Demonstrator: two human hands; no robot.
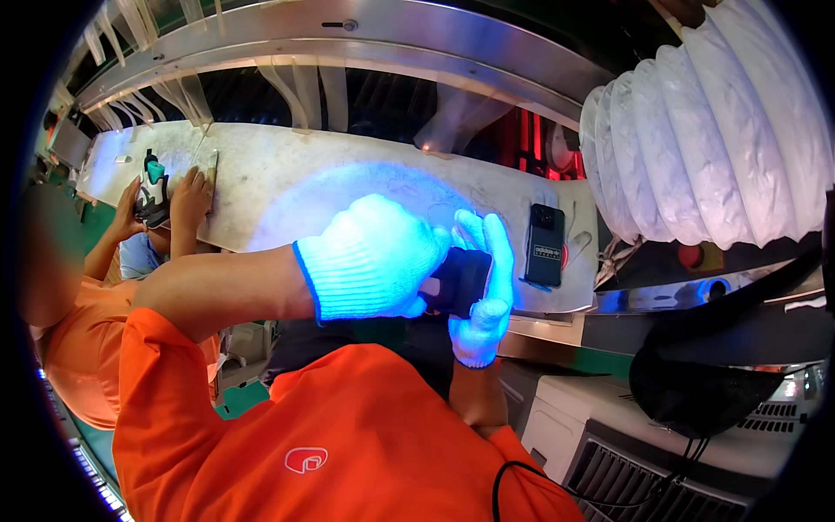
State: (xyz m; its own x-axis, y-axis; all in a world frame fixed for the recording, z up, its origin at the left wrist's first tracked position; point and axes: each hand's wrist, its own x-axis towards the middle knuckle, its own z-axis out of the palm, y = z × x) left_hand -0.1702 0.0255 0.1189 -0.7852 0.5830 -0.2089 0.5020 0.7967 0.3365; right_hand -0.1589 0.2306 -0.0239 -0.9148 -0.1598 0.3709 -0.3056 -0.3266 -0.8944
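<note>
Both my hands wear white knit gloves that glow blue under a lamp. My left hand (pixel 374 257) is closed over the left side of a small black object (pixel 461 278), held above the near edge of the pale worktable (pixel 287 187). My right hand (pixel 485 291) cups the same black object from the right and below, fingers pointing up. Most of the black object is hidden between the two gloves.
A black phone (pixel 544 244) lies flat on the table right of my hands. A white ribbed duct (pixel 713 139) hangs at the upper right. At the left, a co-worker in orange holds a shoe (pixel 154 196) with both hands. A grey machine housing (pixel 609 435) sits at the lower right.
</note>
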